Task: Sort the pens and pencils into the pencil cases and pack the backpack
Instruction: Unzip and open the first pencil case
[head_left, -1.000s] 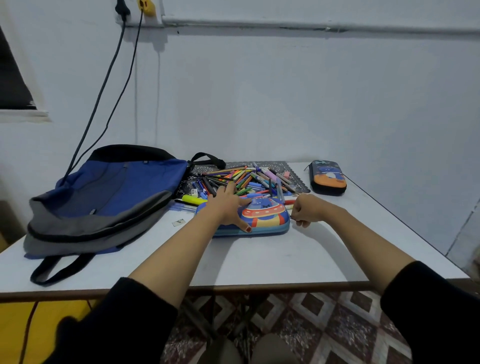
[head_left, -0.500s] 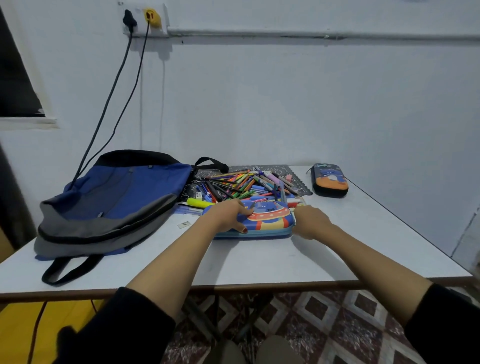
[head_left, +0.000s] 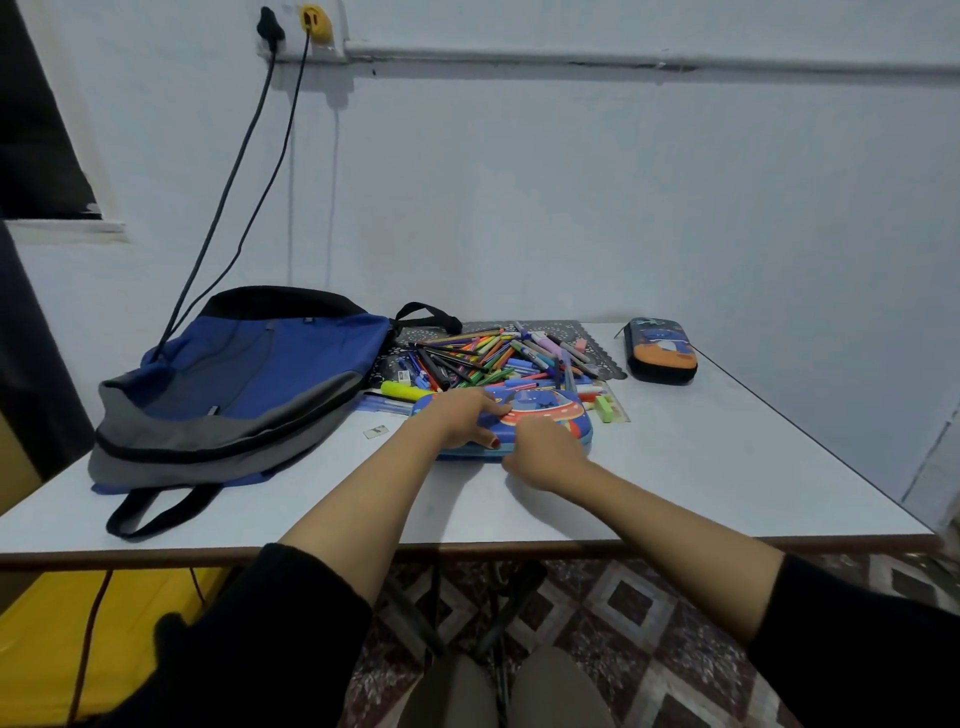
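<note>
**A:** How does the blue pencil case (head_left: 545, 413) lie?

**B:** We see it flat on the table (head_left: 727, 467), picture side up. Its long axis runs left to right, parallel to the near edge.

**A:** Where are the hands?

**B:** Our left hand (head_left: 460, 418) rests flat on the case's left half with the fingers straight. Our right hand (head_left: 540, 452) sits at the case's near edge with the fingers curled under. We cannot tell what they pinch.

**A:** What do the containers hold?

**B:** The blue case's lid is down, so its inside is hidden. The pens and pencils (head_left: 493, 356) lie heaped just behind it. The black pencil case (head_left: 660, 352) lies shut, well apart to the right. The backpack (head_left: 249, 374) lies flat on the left, and we cannot see its contents.
</note>
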